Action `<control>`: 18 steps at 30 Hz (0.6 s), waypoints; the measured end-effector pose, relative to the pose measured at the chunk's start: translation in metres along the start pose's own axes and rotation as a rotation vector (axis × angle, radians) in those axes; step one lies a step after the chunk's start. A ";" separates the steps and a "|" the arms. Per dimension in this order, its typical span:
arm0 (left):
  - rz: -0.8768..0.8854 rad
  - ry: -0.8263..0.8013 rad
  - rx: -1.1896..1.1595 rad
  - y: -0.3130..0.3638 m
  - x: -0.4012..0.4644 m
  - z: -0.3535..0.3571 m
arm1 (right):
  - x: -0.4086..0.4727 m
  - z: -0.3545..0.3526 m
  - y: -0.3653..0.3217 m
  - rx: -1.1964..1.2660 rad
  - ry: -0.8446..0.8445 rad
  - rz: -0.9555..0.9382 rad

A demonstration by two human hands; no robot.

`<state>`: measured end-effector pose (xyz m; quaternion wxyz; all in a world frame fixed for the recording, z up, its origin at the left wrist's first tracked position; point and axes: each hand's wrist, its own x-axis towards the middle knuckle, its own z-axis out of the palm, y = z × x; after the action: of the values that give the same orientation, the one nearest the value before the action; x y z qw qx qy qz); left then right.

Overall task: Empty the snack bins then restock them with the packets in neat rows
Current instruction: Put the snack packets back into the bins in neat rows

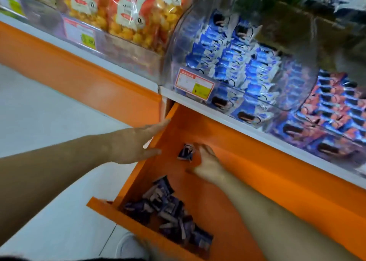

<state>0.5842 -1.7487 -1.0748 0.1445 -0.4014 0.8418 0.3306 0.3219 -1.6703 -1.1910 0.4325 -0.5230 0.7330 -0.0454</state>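
Lying heaped against the front lip of the open orange drawer [227, 181], a pile of dark blue snack packets [168, 213] sits nearest. Further in, the right hand [208, 161] hovers with fingers spread beside a single loose packet [186, 152] on the drawer floor; whether it touches is blurred. The left hand [136, 143] rests flat and released on the drawer's left wall. Above the drawer, clear bins [227, 62] hold blue packets in rows.

Packet pile [168, 213] in drawer [227, 181] near front; single packet [185, 152] farther back; bins [237, 62] on shelf above.
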 end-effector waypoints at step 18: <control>-0.035 -0.022 -0.198 0.003 0.009 0.000 | -0.015 0.090 -0.025 -0.308 -0.456 -0.253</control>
<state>0.5762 -1.7526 -1.0778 0.1191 -0.4246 0.7962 0.4141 0.4030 -1.6348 -1.2255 0.4924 -0.6663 0.5444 0.1316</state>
